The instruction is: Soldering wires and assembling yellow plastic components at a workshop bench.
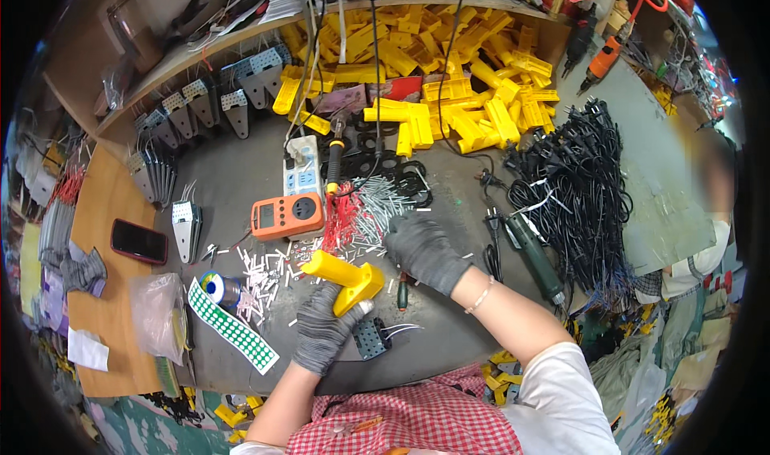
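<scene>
My left hand [323,327], in a grey glove, grips a yellow plastic handle-shaped part [345,277] just above the grey bench. My right hand [423,249], also gloved, reaches into a loose pile of small white and red wire pieces [361,213] beside it, fingers down on them; whether it holds any is hidden. A small grey perforated plate with wire leads [374,339] lies right under the left hand. A small green-handled tool [402,293] lies between my two hands.
An orange multimeter [287,214], a white power strip [303,170] and a soldering iron [334,156] sit behind the pile. Yellow parts [465,78] heap at the back. Black cables [573,182] and a green driver [533,254] lie right. A phone [139,241], solder spool [218,288] and green sticker strip [233,328] lie left.
</scene>
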`<state>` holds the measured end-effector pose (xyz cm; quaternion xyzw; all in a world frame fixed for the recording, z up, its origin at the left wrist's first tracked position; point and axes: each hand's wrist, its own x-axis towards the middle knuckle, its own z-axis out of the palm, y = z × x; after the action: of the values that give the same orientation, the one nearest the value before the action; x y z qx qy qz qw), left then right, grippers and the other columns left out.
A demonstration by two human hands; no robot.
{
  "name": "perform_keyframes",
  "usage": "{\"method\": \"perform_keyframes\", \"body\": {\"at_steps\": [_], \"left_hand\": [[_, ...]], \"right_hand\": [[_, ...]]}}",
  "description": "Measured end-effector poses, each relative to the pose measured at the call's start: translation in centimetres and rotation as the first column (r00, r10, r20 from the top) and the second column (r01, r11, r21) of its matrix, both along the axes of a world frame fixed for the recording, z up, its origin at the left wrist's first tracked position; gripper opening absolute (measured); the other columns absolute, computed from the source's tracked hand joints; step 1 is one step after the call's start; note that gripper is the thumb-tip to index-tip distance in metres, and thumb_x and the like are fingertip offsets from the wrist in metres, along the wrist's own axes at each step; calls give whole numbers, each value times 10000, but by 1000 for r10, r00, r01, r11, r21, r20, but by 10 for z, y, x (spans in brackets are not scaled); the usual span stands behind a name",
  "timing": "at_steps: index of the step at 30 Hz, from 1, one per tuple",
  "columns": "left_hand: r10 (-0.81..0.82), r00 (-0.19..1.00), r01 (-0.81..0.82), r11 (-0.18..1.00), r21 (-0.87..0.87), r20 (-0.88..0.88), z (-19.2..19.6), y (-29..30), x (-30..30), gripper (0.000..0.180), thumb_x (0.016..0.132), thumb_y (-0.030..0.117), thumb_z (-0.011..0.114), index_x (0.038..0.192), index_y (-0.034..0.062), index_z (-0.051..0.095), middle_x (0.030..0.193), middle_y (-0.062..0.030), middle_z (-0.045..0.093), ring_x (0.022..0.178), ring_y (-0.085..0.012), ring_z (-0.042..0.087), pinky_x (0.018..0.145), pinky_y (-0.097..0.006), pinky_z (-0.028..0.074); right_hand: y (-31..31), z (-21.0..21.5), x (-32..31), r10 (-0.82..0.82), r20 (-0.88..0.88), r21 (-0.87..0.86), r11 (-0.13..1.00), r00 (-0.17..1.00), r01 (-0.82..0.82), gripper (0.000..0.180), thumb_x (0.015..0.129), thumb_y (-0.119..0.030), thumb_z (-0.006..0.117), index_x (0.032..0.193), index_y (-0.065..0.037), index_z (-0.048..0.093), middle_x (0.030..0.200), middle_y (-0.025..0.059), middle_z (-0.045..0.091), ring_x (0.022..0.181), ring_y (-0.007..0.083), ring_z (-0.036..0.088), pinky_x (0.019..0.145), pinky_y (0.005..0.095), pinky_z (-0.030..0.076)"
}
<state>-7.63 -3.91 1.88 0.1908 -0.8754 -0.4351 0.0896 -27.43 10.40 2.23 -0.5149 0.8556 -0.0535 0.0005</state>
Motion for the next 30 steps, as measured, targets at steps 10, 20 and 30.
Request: {"method": "perform_keyframes", "body": {"at_steps": [10, 20, 30], "left_hand": [[75, 990, -88, 991, -102, -123, -10, -10, 20, 435, 771, 248, 835, 1115, 42, 668, 1012, -165, 680, 921, -331, 660, 827, -411, 536], [51, 995, -65, 982, -178, -83, -12, -13, 10, 463, 774, 215, 816, 1176, 46, 662, 1033, -160, 620, 950, -327, 641, 837, -402, 528], [58, 986, -63, 998, -29, -159, -17, -19, 11, 495, 769, 246, 838, 1159, -3, 660, 1053, -170, 658, 969, -317, 663, 864, -389, 533]], "right_hand": [[-1, -1, -8, -332, 294, -52, 931, 896, 362, 102, 822, -124, 579, 840, -53, 650, 800, 184, 658, 794, 396, 659, 723, 478, 534], [-62, -5, 24, 7, -3, 34, 999, 1000, -7, 136, 781, -102, 616, 827, -35, 725, 825, 204, 680, 815, 333, 687, 739, 431, 553], [-23, 15, 36, 201, 840, -439, 797, 504, 414, 241, 838, -189, 710, 964, 8, 652, 816, 150, 654, 735, 220, 644, 674, 353, 515]]}}
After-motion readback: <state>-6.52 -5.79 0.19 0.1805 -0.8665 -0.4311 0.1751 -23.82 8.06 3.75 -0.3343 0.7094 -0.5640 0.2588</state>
